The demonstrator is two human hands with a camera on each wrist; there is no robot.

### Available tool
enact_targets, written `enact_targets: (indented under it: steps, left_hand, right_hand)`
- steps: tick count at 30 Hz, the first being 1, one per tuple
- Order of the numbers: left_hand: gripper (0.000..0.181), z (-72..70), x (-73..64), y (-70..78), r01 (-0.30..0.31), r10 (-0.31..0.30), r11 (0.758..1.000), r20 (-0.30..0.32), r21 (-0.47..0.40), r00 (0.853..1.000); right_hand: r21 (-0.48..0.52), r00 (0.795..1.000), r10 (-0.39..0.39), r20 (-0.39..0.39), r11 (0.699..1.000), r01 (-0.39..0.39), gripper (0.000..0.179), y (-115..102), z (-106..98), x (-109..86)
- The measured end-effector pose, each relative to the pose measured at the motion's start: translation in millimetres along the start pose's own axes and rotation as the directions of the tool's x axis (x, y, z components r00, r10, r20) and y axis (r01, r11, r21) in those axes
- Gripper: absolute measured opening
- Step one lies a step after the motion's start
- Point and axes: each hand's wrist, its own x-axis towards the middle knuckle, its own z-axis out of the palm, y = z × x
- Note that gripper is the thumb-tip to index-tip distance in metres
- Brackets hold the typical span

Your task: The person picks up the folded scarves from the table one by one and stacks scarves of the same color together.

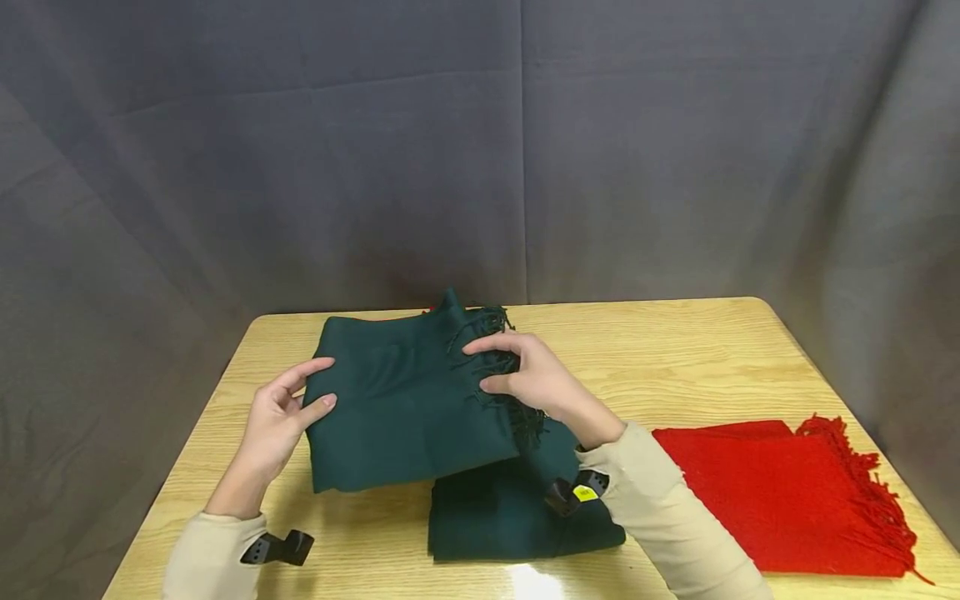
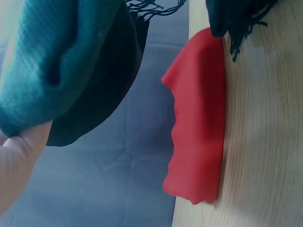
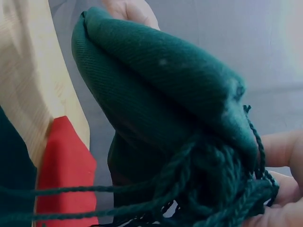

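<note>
"What takes up the most room?"

"A grey curtain (image 1: 390,183), hanging behind the wood-grained worktop (image 1: 637,350)."

"And the arms?"

"Both reach forward from the near side in cream sleeves (image 1: 667,508); the left leans slightly rightward, the right slants in toward the left."

"Where's the dark green cloth (image 1: 405,417), then?"

"Folded between the two hands, lifted off the worktop. Its plain edge is at the left hand (image 1: 273,421), its fringed end at the right hand (image 1: 536,379)."

"What lies around it?"

"A folded red cloth (image 1: 772,508) on the worktop, beyond the right forearm, and a second green cloth (image 1: 495,517), partly hidden under the lifted one. The left wrist view shows a red bundle (image 2: 199,118) near the far edge."

"How does the left hand hold on?"

"It pinches the plain edge, thumb and forefinger a little apart on the upper face."

"And the right?"

"Bent at the wrist, its thumb and forefinger curled over the fringe (image 1: 528,425), gripping that end; I can't tell where its other fingers sit."
</note>
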Motion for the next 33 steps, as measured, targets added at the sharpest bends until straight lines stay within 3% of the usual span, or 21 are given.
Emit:
enact_targets:
  steps: [15,22,33]
  left_hand:
    - [0.040,18.7,-1.9,3.2,-0.019,0.029,0.995,0.107,-0.096,0.994]
    - [0.039,28.4,-3.0,1.3,0.004,-0.001,1.000,0.118,-0.027,0.993]
    - [0.042,47.7,-2.5,-3.5,-0.028,0.026,1.000,0.148,0.013,0.989]
  right_hand:
    - [-0.088,0.998,-0.061,-0.031,0.994,0.059,0.038,8,-17,-20.7]
    - [-0.130,0.999,-0.041,-0.032,0.991,0.037,0.038,13,-26,-32.5]
    - [-0.153,0.997,-0.026,-0.069,0.988,0.015,0.038,18,-38,-52.1]
